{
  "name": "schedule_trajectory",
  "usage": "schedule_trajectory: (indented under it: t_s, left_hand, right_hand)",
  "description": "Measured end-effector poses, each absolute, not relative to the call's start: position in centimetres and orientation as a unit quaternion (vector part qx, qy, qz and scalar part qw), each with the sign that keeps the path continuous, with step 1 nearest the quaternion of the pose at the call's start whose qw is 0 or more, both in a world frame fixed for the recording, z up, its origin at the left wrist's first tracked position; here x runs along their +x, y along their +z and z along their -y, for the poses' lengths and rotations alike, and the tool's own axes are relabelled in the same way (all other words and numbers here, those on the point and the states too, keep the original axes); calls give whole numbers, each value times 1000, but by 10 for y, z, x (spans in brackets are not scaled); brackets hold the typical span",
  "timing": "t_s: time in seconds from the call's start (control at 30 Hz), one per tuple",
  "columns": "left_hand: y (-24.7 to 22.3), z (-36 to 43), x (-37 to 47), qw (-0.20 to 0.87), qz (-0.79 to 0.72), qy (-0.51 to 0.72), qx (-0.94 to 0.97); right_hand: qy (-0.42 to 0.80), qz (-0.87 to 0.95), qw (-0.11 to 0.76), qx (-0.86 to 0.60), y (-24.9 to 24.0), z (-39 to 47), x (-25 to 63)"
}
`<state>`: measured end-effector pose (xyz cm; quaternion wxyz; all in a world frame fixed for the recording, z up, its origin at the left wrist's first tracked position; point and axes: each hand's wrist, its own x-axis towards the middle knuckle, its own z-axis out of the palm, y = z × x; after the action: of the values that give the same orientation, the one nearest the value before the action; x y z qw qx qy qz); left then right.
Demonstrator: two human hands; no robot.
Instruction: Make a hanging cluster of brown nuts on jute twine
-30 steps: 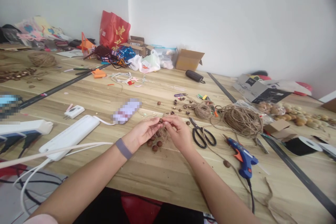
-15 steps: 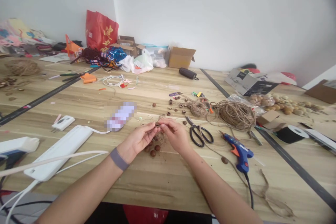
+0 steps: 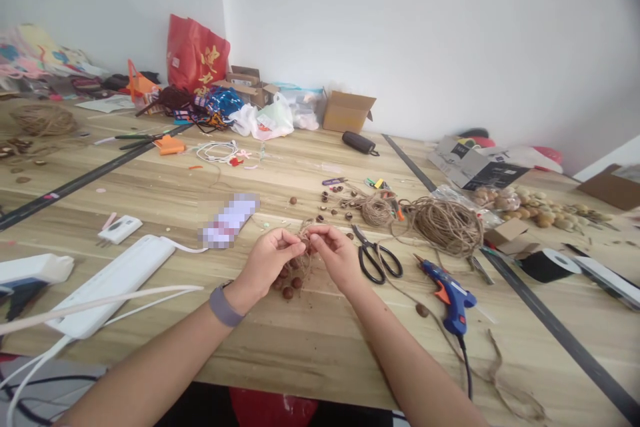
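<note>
In the head view my left hand (image 3: 266,259) and my right hand (image 3: 336,255) meet over the table, thumbs and forefingers pinched together. Between the fingertips is a small round brown nut (image 3: 305,242), partly covered by them, with twine strands beside it. Directly below hang or lie several more brown nuts (image 3: 289,284) among thin twine; the fingers hide part of this bunch. Black-handled scissors (image 3: 379,259) lie just right of my right hand. Farther right is a blue glue gun (image 3: 454,300), its nozzle pointing away from me.
A large twine coil (image 3: 447,223) and a smaller twine ball (image 3: 376,209) lie behind the scissors, near scattered nut shells. At left are a white power strip (image 3: 113,287) and its cables. A black speaker (image 3: 359,142) and cardboard box (image 3: 349,111) stand at the back.
My left fingers have curled further in, and the nut between my fingertips has turned and is more covered. The view has shifted slightly.
</note>
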<state>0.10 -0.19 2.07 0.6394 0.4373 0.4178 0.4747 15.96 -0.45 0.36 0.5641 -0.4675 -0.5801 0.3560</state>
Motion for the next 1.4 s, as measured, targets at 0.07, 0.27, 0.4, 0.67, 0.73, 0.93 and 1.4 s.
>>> schedule_trajectory:
  t_s: [0.07, 0.27, 0.4, 0.67, 0.73, 0.93, 1.4]
  left_hand:
    - [22, 5, 1, 598, -436, 466, 485]
    - [23, 6, -1, 544, -443, 468, 537]
    - [18, 3, -3, 512, -461, 463, 557]
    - [24, 7, -3, 483, -474, 453, 580]
    - [26, 6, -2, 484, -464, 465, 578]
    - [23, 2, -2, 431, -465, 452, 627]
    - [15, 1, -3, 405, -454, 431, 667]
  right_hand:
    - [352, 584, 557, -474, 6, 3, 163]
    - [440, 575, 512, -462, 9, 0, 166]
    - [484, 551, 500, -461, 6, 0, 164]
    - [503, 534, 494, -467, 1, -1, 163]
    - [503, 532, 491, -473, 0, -1, 163]
    - [520, 509, 489, -482, -1, -1, 161]
    - [597, 463, 441, -484, 6, -6, 167]
